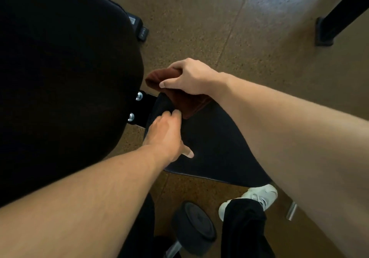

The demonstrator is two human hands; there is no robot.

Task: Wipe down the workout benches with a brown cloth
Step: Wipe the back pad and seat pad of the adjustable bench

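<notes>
A black padded workout bench fills the left, with its large back pad (65,82) and its smaller seat pad (215,148) below centre. My right hand (189,78) grips a bunched brown cloth (185,100) at the narrow top end of the seat pad, near the bolted hinge bracket (139,108). My left hand (167,136) rests on the seat pad's left edge, fingers curled over the rim beside the cloth, thumb lying on the pad.
Speckled brown rubber floor (259,38) surrounds the bench. A black dumbbell (195,225) lies on the floor at the bottom, next to my white shoe (259,196). A black equipment leg with foot (327,30) stands at top right. A bench foot (139,28) shows at top centre.
</notes>
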